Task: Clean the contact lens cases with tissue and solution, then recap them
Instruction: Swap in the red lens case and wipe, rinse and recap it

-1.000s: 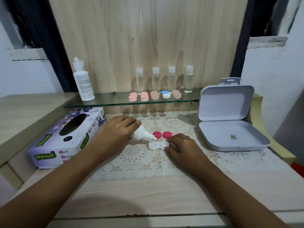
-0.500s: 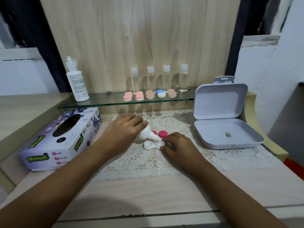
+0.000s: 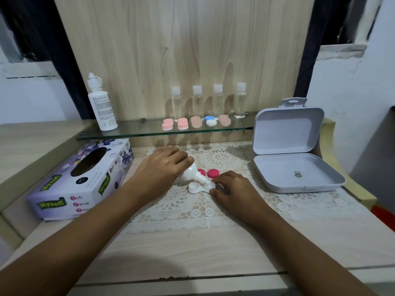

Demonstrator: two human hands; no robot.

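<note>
A white contact lens case lies uncapped on the lace mat. My left hand grips a small white solution bottle, tipped so its nozzle points down at the case's right well. My right hand pinches the right end of the case and holds it on the mat. Two pink caps sit just behind the case, one partly hidden by the bottle. A purple tissue box stands to the left.
A glass shelf at the back carries a tall white solution bottle, several small clear bottles and several capped lens cases. An open grey plastic box sits at the right. Wooden tabletop extends toward me.
The bottle's nozzle has shifted from the case's left well to its right well. The camera view drifted slightly; both hands stay on bottle and case.
</note>
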